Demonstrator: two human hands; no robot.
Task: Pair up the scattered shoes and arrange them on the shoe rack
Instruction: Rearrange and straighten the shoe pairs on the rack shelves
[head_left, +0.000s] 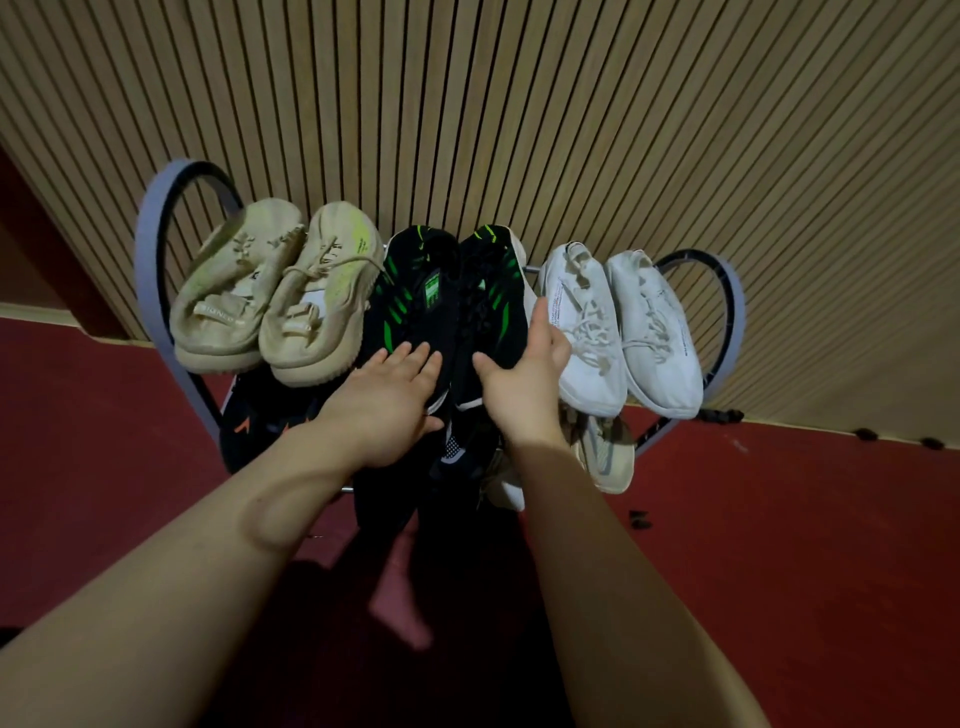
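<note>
A shoe rack (148, 249) with arched grey side frames stands against a slatted wall. Its top tier carries a beige pair (270, 296) at the left, a black pair with green stripes (452, 301) in the middle and a white pair (623, 327) at the right. My left hand (387, 400) lies with straight fingers on the heel of the left black-and-green shoe. My right hand (524, 374) holds the heel of the right black-and-green shoe, with the thumb on one side and the fingers on the other. My forearms hide part of the lower tier.
On the lower tier I see a black shoe with orange marks (254, 426), a dark shoe with a grey patch (457, 452) and a beige shoe (602, 452). The floor (779, 545) is red. Small dark bits (719, 415) lie on the floor by the wall at the right.
</note>
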